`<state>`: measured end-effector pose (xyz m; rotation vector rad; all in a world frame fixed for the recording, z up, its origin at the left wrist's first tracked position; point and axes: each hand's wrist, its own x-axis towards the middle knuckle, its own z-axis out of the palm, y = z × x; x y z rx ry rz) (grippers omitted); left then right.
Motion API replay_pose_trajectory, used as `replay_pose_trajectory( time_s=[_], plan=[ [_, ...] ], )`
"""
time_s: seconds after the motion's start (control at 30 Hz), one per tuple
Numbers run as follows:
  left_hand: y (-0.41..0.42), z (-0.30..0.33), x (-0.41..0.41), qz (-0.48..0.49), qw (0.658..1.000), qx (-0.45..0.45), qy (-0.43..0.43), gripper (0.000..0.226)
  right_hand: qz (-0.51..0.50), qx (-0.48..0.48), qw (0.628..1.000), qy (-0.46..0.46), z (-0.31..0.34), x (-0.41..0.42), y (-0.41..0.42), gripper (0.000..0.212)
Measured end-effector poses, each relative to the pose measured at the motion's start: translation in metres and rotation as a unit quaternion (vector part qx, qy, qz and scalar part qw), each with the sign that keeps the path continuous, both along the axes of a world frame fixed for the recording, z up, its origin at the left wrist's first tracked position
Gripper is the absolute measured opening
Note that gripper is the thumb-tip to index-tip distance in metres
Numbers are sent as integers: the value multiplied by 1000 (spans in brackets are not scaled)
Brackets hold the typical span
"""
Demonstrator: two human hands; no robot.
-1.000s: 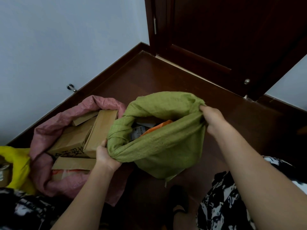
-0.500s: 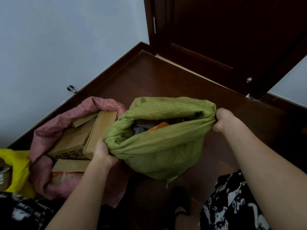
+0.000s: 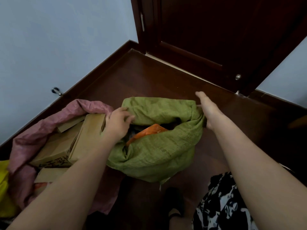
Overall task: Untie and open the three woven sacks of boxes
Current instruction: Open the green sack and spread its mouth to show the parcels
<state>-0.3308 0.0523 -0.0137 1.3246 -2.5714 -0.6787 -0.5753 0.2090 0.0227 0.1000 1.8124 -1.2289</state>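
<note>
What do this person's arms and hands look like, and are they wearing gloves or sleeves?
Both arms are bare right up to the frame's lower edge: no sleeves, no gloves. The left hand and right hand show no rings, watch or bracelets that I can make out. The only clothing visible is a black-and-white patterned garment near the right arm.

Open sack (image 3: pixel 159 146) right of box-filled sack (image 3: pixel 25 141), touching it.

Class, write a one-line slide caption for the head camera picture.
Both hands, left hand and right hand, spread the green sack's mouth beside an open pink sack of boxes.
</note>
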Motion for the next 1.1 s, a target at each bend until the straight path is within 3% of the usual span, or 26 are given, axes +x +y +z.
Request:
replay_pose_trajectory(
  time_s=[0.07,0.1,0.17,0.23,0.3,0.4,0.47,0.53,0.6,0.67,0.77,0.83,0.87,0.93,0.97,1.0,1.03,1.1],
  plan=[
    [-6,0,-5,42,993,67,89,6,112,57,986,113,1,-2,0,105],
    [-8,2,-8,41,991,84,98,15,170,78,967,170,2,-2,-1,109],
    [-11,7,-11,-6,995,90,34,56,278,116,922,244,6,2,-1,108],
    [-14,5,-15,-44,994,61,-75,74,368,178,862,300,6,6,-1,92],
    [-19,1,-16,-47,993,15,-111,59,395,209,824,348,3,7,-4,61],
    [-20,2,-19,1,1000,25,9,13,338,168,860,343,-1,-2,-10,46],
    [-18,15,-23,82,984,125,100,17,281,105,912,280,-5,-9,-13,44],
    [-20,30,-28,159,922,282,212,21,220,27,958,180,-7,-10,-13,39],
    [-22,44,-33,208,852,396,272,20,175,-21,979,99,-9,-8,-13,35],
    [-24,53,-36,247,828,423,273,19,122,-51,990,39,-9,-9,-15,36],
    [-29,61,-38,233,825,442,266,18,30,-56,995,-75,-13,-15,-16,29],
    [-30,66,-38,217,820,488,206,20,9,-27,988,-149,-14,-16,-15,24],
    [-31,68,-38,208,824,501,166,23,21,1,990,-139,-16,-16,-16,23],
    [-30,72,-41,194,836,500,119,26,114,99,988,43,-24,-19,-19,15],
    [-29,74,-44,189,842,493,113,24,164,157,953,199,-29,-20,-22,18],
    [-29,75,-48,185,847,485,113,22,190,158,908,339,-30,-19,-25,24],
    [-28,76,-53,179,852,480,114,21,208,95,883,410,-24,-12,-27,32],
    [-26,78,-61,166,857,473,118,19,293,-59,872,388,-11,3,-32,55]
  ],
)
